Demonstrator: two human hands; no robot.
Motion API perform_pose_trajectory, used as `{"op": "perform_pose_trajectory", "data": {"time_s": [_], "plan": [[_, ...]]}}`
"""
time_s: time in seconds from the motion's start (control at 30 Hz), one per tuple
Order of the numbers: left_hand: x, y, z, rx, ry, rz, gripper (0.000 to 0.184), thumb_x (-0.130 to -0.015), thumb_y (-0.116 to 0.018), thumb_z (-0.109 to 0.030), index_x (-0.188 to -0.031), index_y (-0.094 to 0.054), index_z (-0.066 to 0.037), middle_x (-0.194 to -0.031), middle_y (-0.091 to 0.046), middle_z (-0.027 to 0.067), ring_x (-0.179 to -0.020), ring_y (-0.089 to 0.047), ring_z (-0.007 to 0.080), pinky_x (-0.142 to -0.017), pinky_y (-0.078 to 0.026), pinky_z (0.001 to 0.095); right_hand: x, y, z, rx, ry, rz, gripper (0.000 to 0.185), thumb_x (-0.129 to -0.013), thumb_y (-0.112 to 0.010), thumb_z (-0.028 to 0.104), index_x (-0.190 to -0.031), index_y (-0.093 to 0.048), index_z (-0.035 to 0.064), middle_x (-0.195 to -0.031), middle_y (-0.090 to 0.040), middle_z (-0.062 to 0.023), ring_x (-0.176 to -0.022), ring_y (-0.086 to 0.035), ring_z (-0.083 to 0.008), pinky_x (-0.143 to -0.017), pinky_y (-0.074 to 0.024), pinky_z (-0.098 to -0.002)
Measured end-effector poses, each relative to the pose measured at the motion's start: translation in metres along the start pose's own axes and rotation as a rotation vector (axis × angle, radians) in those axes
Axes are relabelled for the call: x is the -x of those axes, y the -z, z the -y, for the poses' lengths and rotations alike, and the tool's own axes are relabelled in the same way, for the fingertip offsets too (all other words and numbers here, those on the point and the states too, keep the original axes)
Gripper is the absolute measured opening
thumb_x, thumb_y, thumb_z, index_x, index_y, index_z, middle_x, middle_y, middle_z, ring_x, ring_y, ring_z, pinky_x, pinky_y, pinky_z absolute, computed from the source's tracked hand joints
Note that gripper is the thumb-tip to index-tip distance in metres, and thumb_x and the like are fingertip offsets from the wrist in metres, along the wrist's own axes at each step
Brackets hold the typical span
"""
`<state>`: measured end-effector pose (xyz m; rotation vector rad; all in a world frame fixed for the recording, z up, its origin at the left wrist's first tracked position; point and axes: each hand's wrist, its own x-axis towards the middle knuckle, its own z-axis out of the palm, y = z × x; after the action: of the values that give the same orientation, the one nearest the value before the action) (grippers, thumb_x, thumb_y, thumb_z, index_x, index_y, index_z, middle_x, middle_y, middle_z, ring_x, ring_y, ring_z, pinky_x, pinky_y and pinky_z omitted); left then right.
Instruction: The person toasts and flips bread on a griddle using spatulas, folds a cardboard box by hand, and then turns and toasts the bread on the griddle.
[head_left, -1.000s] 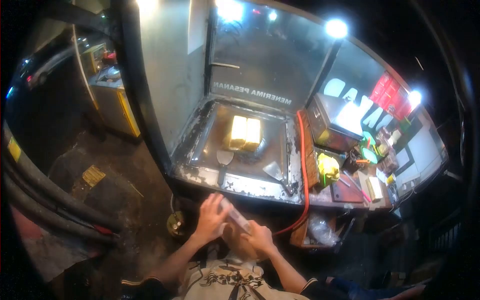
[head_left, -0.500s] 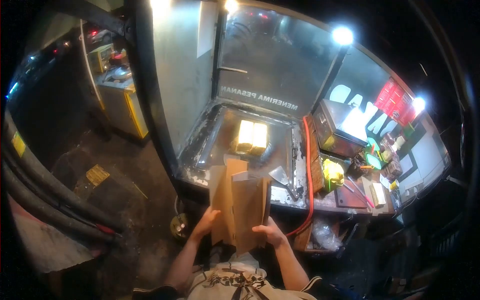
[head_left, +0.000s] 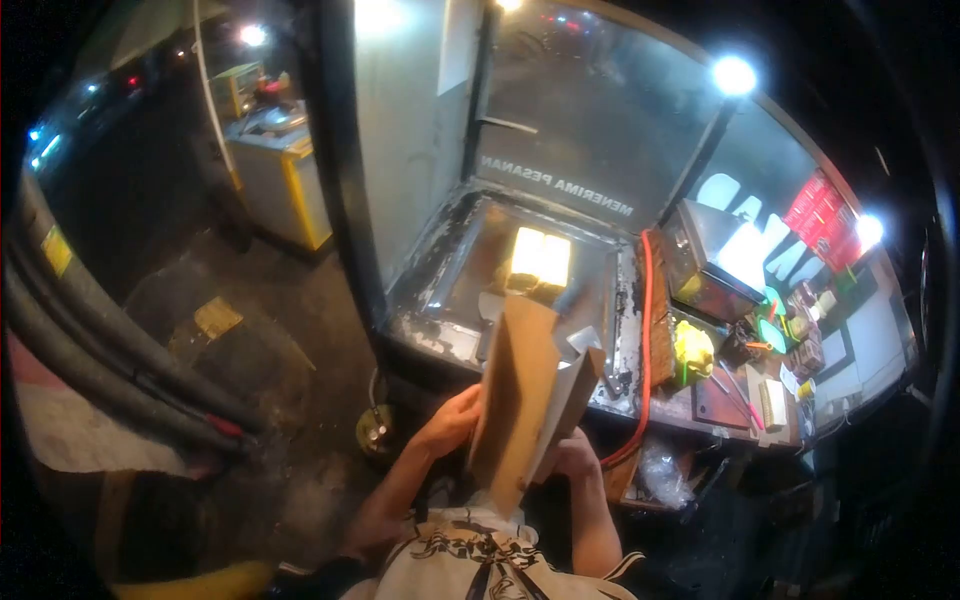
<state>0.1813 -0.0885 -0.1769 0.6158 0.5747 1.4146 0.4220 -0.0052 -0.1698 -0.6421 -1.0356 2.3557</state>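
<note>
A brown cardboard food box [head_left: 515, 395], partly folded with its flaps standing up, is held in front of my body. My left hand [head_left: 452, 420] grips its left side, fingers against the outer panel. My right hand [head_left: 572, 455] is closed on the lower right side, and some of its fingers are hidden behind the cardboard. Beyond the box, two blocks of bread [head_left: 540, 258] sit side by side on the flat metal griddle [head_left: 470, 250]. A metal scraper [head_left: 583, 340] lies at the griddle's near right, partly covered by the box.
An orange-red hose [head_left: 647, 330] runs along the griddle's right edge. On the counter to the right are a metal box [head_left: 705, 265], a yellow plastic bag [head_left: 693, 345], a dark board [head_left: 720, 398] and a pale block [head_left: 773, 402]. Glass panels enclose the far side.
The box has turned and tilted in my hands, its left panel now facing me more. My right hand has curled further around its side. The whole view has shifted slightly.
</note>
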Motion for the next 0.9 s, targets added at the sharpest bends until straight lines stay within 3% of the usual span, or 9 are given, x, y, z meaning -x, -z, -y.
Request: {"op": "perform_pose_trajectory", "data": {"time_s": [0.03,0.17,0.2,0.3,0.43,0.47,0.57,0.7,0.9], "plan": [[-0.002,0.012,0.003,-0.148,0.036,0.026,0.043,-0.090,-0.059,-0.018,-0.127,-0.047,0.002,-0.109,-0.061,0.0088,-0.095,-0.059,0.0145,-0.085,-0.047,0.0264,0.000,0.004,-0.001,0.013,-0.020,-0.016,0.058,-0.062,-0.054,-0.005,-0.119,-0.049,-0.0061,-0.110,-0.059,-0.0161,-0.098,-0.061,-0.0279,-0.085,-0.0510,-0.0377],[-0.005,0.019,0.007,-0.352,0.067,-0.071,0.026,-0.080,-0.070,-0.015,-0.099,-0.063,0.001,-0.086,-0.065,0.0045,-0.075,-0.060,0.0108,-0.069,-0.049,0.0260,0.005,0.002,-0.011,0.097,-0.058,-0.254,0.046,-0.067,-0.054,-0.005,-0.113,-0.051,-0.0050,-0.104,-0.060,-0.0136,-0.094,-0.061,-0.0262,-0.080,-0.0506,-0.0338],[-0.006,0.012,0.007,-0.390,0.038,-0.132,0.020,-0.079,-0.070,-0.012,-0.093,-0.065,0.000,-0.080,-0.066,0.0040,-0.070,-0.060,0.0097,-0.063,-0.049,0.0250,0.009,-0.004,-0.004,0.194,-0.061,-0.276,0.033,-0.082,-0.060,0.004,-0.114,-0.054,-0.0022,-0.103,-0.063,-0.0100,-0.090,-0.063,-0.0241,-0.075,-0.0531,-0.0346],[0.003,-0.006,-0.024,-0.504,0.143,-0.324,0.015,-0.075,-0.073,-0.008,-0.085,-0.066,0.000,-0.079,-0.066,0.0043,-0.069,-0.059,0.0095,-0.060,-0.047,0.0243,0.025,0.028,-0.010,0.791,0.048,-0.559,0.042,-0.074,-0.057,-0.005,-0.115,-0.050,-0.0046,-0.103,-0.061,-0.0130,-0.093,-0.060,-0.0253,-0.081,-0.0486,-0.0342],[0.007,-0.018,-0.034,-1.124,-0.169,-0.396,0.014,-0.068,-0.072,-0.004,-0.079,-0.066,-0.002,-0.070,-0.064,0.0080,-0.065,-0.061,0.0156,-0.061,-0.049,0.0298,0.052,-0.015,0.022,1.415,0.507,-0.999,0.052,-0.072,-0.061,-0.005,-0.122,-0.047,-0.0021,-0.106,-0.058,-0.0169,-0.102,-0.056,-0.0301,-0.089,-0.0442,-0.0374],[0.007,-0.025,-0.033,-1.229,-0.238,-0.364,0.012,-0.064,-0.067,-0.005,-0.076,-0.065,-0.004,-0.070,-0.061,0.0113,-0.067,-0.061,0.0243,-0.061,-0.049,0.0348,0.054,-0.039,0.034,1.369,0.645,-0.999,0.051,-0.071,-0.063,-0.004,-0.120,-0.050,0.0002,-0.112,-0.056,-0.0156,-0.105,-0.053,-0.0319,-0.090,-0.0429,-0.0398],[0.005,-0.032,-0.011,-1.603,-0.389,-0.177,0.011,-0.061,-0.063,-0.007,-0.072,-0.063,-0.006,-0.073,-0.061,0.0111,-0.071,-0.060,0.0296,-0.063,-0.049,0.0383,0.050,-0.090,0.054,1.586,0.805,-0.662,0.045,-0.070,-0.068,0.000,-0.114,-0.057,0.0031,-0.111,-0.056,-0.0152,-0.103,-0.054,-0.0313,-0.090,-0.0422,-0.0407],[0.010,-0.043,0.012,-1.637,-0.420,0.051,0.010,-0.060,-0.063,-0.009,-0.069,-0.061,-0.007,-0.070,-0.058,0.0091,-0.069,-0.058,0.0290,-0.063,-0.049,0.0410,0.025,-0.080,0.028,1.749,0.671,-0.188,0.026,-0.071,-0.072,0.012,-0.095,-0.066,0.0087,-0.090,-0.062,-0.0077,-0.085,-0.058,-0.0265,-0.082,-0.0436,-0.0368],[0.024,-0.029,0.029,-1.698,-0.252,0.124,0.011,-0.064,-0.064,-0.014,-0.071,-0.062,-0.006,-0.073,-0.059,0.0098,-0.076,-0.059,0.0284,-0.065,-0.050,0.0404,0.017,-0.056,-0.015,1.737,0.590,-0.180,0.006,-0.071,-0.066,0.009,-0.074,-0.061,0.0089,-0.069,-0.052,-0.0067,-0.068,-0.056,-0.0254,-0.062,-0.0442,-0.0361]]}}
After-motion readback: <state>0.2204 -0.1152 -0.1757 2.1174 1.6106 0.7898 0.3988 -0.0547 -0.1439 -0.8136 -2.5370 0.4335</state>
